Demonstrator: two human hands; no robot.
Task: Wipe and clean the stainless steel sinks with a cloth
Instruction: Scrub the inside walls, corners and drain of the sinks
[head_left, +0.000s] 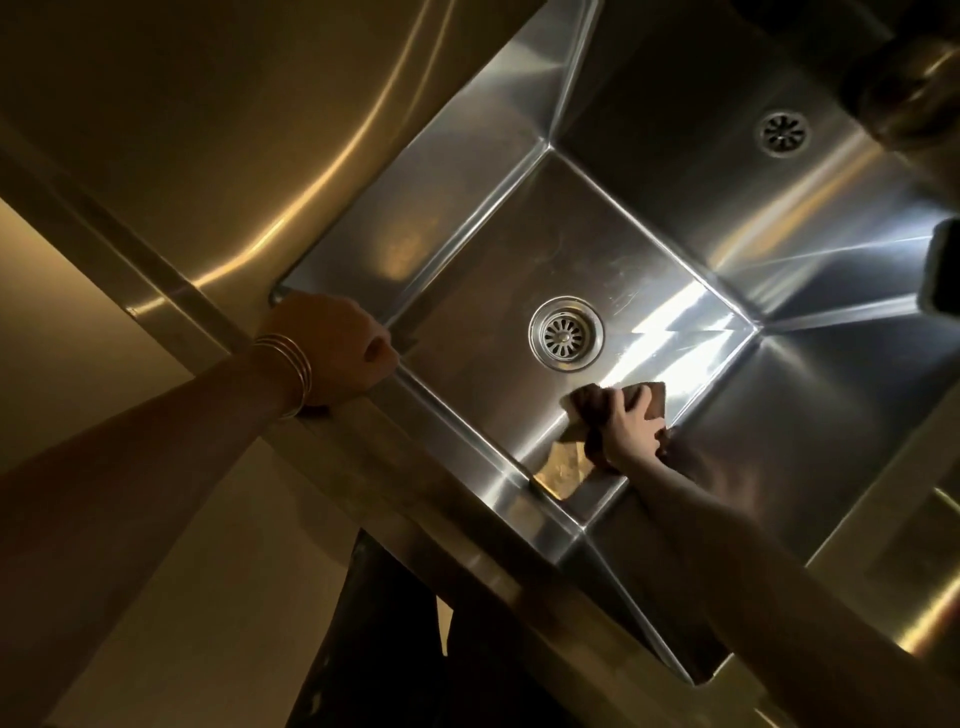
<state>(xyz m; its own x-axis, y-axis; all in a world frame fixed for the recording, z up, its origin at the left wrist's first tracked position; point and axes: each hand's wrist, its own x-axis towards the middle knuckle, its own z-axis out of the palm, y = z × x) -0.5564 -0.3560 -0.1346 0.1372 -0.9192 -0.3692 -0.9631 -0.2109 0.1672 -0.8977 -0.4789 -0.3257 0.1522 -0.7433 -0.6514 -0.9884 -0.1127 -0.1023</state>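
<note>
Down on the floor of the sink (597, 249), just beside the round drain (566, 333), the right hand (631, 428) presses a brown cloth (589, 408) flat with spread fingers. At the front rim, the left hand (332, 348), bangles (291, 369) on its wrist, curls its fingers over the edge.

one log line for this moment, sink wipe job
step: wiping sink floor | right hand presses cloth beside drain | left hand rests on sink rim

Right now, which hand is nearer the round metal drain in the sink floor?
Right. The right hand presses the brown cloth on the sink floor just beside the round metal drain; the left hand grips the steel front rim, farther off and higher.
</note>
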